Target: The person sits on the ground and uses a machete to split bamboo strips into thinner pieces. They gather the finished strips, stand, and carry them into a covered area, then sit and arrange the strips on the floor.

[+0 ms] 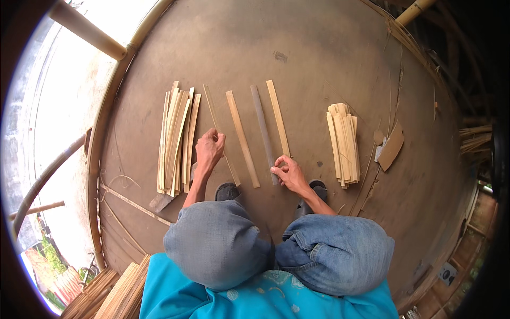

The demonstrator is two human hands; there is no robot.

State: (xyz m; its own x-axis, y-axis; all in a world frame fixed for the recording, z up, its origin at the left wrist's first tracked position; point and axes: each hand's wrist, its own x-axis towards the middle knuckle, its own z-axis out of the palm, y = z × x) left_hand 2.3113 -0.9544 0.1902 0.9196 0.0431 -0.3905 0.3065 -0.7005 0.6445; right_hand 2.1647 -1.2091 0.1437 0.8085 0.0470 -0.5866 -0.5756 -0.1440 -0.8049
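Note:
Four strips lie spaced apart on the brown floor before me: a thin bamboo strip (211, 109), a wider bamboo strip (241, 139), a grey strip (262, 126) and a pale bamboo strip (277, 114). My left hand (209, 150) is closed, fingertips pinched over the middle of the thin strip, which runs beneath them. My right hand (290, 175) is curled, thumb and forefinger together at the near end of the pale strip; its thumb reaches the grey strip's near part. The fingers hide the pale strip's end.
A loose pile of bamboo strips (175, 141) lies left, a compact bundle (345, 146) right. Beyond it is a brown cardboard piece (391, 146) beside a floor crack. Bamboo poles (90, 32) edge the left side. More strips (125, 290) are at lower left.

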